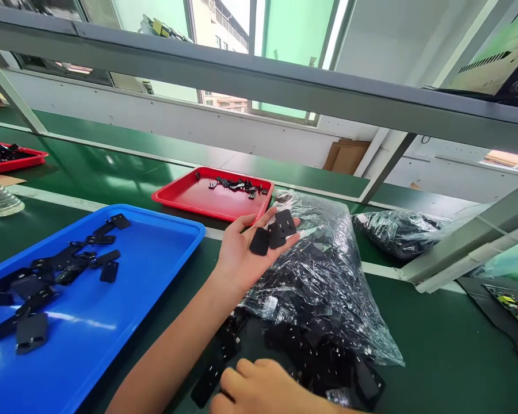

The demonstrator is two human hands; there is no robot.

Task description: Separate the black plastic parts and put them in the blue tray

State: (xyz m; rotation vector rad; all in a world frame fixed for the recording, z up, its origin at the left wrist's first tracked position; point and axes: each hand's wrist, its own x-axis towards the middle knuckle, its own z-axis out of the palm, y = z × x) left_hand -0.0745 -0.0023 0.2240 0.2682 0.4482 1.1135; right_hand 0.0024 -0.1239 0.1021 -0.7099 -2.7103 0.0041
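Note:
My left hand [237,260] is raised palm up over the green bench, with several flat black plastic pieces [277,233] resting on its fingers. Some of these pieces show small holes. Low in the view, my right hand [259,388] has its fingers curled beside a loose heap of black plastic pieces [319,351]; what they hold, if anything, is hidden. The heap spills from the mouth of a clear plastic bag [328,270] full of similar parts. To the left, a blue tray [155,241] carries more black pieces [71,261] scattered over its left side.
Behind my left hand is a red tray [190,198] with small black parts. Another red tray [30,161] and a clear bottle [0,198] stand far left. A second filled bag [397,233] lies right, beside a metal post [470,236]. A grey shelf beam [259,86] crosses above.

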